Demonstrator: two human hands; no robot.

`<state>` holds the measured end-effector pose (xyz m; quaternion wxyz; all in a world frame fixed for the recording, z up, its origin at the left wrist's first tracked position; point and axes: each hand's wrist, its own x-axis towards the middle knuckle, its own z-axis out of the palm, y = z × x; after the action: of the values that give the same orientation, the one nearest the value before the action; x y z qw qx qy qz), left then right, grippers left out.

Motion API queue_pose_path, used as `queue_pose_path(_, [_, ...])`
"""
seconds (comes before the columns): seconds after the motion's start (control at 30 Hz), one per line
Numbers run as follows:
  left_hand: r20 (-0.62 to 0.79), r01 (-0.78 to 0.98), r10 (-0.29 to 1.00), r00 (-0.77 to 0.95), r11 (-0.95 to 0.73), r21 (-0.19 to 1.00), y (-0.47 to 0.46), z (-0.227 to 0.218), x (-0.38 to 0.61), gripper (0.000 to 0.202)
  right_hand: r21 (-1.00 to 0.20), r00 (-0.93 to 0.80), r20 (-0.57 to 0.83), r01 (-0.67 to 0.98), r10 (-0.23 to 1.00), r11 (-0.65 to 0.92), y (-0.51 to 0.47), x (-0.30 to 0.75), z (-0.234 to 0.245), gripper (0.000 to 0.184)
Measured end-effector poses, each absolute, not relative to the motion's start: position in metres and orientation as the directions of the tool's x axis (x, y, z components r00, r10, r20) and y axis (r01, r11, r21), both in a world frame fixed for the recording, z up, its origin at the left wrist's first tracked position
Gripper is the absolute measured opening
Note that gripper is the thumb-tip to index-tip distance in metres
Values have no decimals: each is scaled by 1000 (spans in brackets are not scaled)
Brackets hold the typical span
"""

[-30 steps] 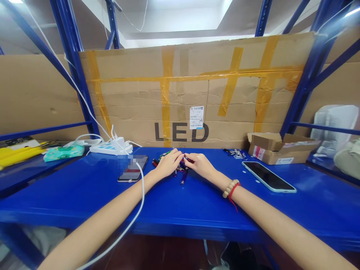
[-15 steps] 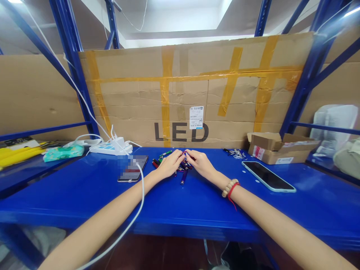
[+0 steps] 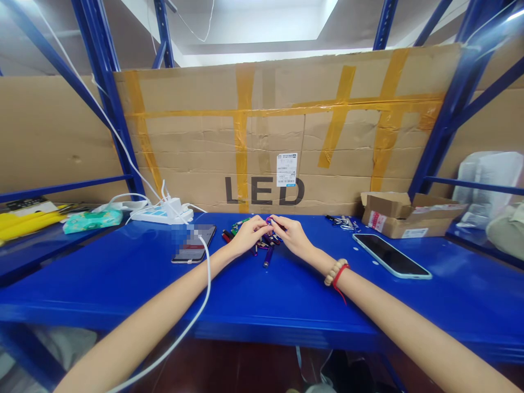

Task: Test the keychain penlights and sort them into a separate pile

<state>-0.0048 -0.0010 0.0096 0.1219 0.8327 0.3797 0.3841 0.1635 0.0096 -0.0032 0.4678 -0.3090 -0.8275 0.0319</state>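
Note:
My left hand (image 3: 248,234) and my right hand (image 3: 289,233) meet over a small heap of coloured pen-like tubes (image 3: 268,254) on the blue shelf (image 3: 262,295). Both hands pinch one small purple piece (image 3: 269,220) between their fingertips, raised a little above the heap. Red and green tubes (image 3: 227,234) lie just left of my left hand. A bead bracelet with a red cord (image 3: 336,272) sits on my right wrist.
A phone on a white charging cable (image 3: 192,245) lies left of the hands, a second phone (image 3: 391,255) to the right. Behind are a power strip (image 3: 161,214), a taped cardboard sheet marked LED (image 3: 286,131), a small open box (image 3: 403,215) and metal clips (image 3: 343,221).
Both hands have lifted slightly off the heap, bringing the purple piece up between their fingertips. The view has tilted down a little.

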Motion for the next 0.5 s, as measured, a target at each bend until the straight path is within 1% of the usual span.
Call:
queue_pose_path(0.27, [556, 523, 715, 424, -694, 494, -7, 6, 1, 29, -417, -321, 740, 471, 591, 778, 11, 162, -3, 30])
queue_pose_path(0.4, [538, 530, 712, 451, -699, 481, -9, 4, 2, 27, -445, -287, 716, 516, 637, 732, 11, 162, -2, 34])
queue_pose_path(0.5, [520, 555, 726, 450, -684, 474, -9, 4, 0, 27, -460, -265, 671, 583, 692, 670, 15, 167, 0, 36])
